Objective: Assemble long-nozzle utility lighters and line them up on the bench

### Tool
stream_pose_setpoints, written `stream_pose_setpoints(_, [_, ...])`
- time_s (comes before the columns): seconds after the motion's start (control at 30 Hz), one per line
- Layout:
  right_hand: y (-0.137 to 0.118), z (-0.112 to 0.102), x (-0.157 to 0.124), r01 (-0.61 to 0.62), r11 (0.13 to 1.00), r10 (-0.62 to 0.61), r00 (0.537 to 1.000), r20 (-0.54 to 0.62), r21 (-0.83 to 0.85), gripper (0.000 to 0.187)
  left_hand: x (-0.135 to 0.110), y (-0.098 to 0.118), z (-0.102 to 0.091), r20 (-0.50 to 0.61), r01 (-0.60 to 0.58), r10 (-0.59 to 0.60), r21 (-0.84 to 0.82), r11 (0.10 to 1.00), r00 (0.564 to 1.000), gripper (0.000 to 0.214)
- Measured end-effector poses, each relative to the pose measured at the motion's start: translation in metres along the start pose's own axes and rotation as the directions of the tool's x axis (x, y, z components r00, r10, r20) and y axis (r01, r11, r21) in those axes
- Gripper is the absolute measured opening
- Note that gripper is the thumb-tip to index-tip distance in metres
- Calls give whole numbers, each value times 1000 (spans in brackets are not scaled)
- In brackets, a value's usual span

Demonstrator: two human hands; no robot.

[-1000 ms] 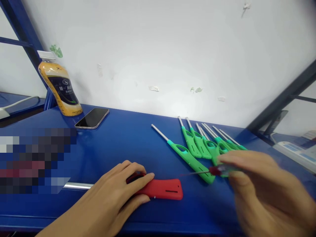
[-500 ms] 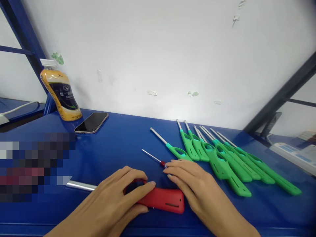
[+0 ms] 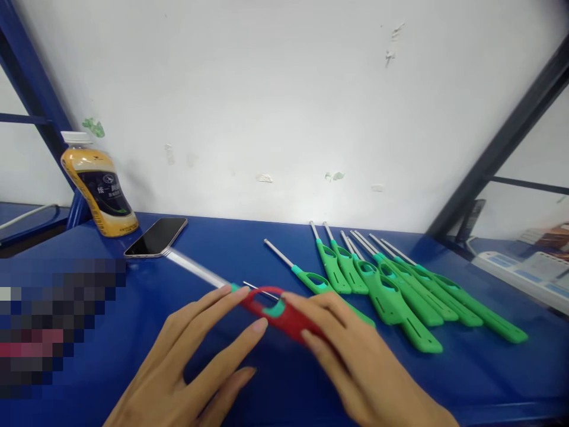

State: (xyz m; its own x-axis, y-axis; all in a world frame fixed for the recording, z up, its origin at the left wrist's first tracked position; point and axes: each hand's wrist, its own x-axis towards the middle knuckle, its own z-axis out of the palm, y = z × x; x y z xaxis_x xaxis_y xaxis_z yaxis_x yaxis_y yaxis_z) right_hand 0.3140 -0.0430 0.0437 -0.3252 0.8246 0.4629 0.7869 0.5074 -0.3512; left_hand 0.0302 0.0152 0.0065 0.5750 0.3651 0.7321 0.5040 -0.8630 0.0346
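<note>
A red long-nosed lighter (image 3: 284, 317) lies slanted between my two hands, and its metal tube (image 3: 195, 270) points up-left toward a phone. My left hand (image 3: 191, 356) pinches it at the trigger loop with long fingers. My right hand (image 3: 355, 362) is closed over its red handle. The thin shaft of a small screwdriver (image 3: 255, 289) shows on the blue table (image 3: 222, 249) just behind the lighter. Several green lighters (image 3: 391, 290) lie side by side to the right of my right hand.
A dark phone (image 3: 155, 237) and an orange bottle (image 3: 100, 190) stand at the back left by the white wall. A blurred patch (image 3: 57, 320) covers the left table area. A white power strip (image 3: 524, 273) and a slanted blue frame post (image 3: 498, 142) are at the right.
My right hand laid down the small screwdriver and took the red lighter's handle. The lighter swung from lying along the front edge to pointing up-left at the phone.
</note>
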Motion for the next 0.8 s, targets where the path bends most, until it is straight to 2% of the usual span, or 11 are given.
stream_pose_setpoints(0.07, [10, -5, -1, -44, 999, 42, 993, -110, -19, 48, 4, 4, -2, -10, 20, -20, 6, 1000, 1000, 60])
stream_pose_setpoints(0.13, [20, -8, -5, -101, 993, 90, 979, -181, -54, 46, 8, 6, -2, 44, 30, -30, 19, 999, 999, 54])
stream_pose_setpoints(0.27, [32, -5, -12, -174, 975, 144, 969, -201, -138, 45, 23, 11, 4, 198, -8, 4, 20, 1000, 980, 57])
stream_pose_setpoints(0.43, [37, 4, -13, -199, 951, 150, 967, -207, -239, 38, 46, 17, 27, 321, -118, 108, 10, 993, 941, 59])
stream_pose_setpoints(0.53, [38, 8, -14, -202, 943, 147, 966, -212, -264, 28, 44, 14, 34, 316, -119, 113, -1, 993, 942, 53])
stream_pose_setpoints(0.7, [39, 11, -14, -195, 948, 146, 969, -200, -253, 25, 27, -4, 33, 210, 17, -54, 174, 985, 976, 44])
stream_pose_setpoints(0.8, [38, 12, -14, -196, 948, 152, 971, -184, -249, 22, 19, -14, 35, 169, 59, -96, 212, 976, 981, 44])
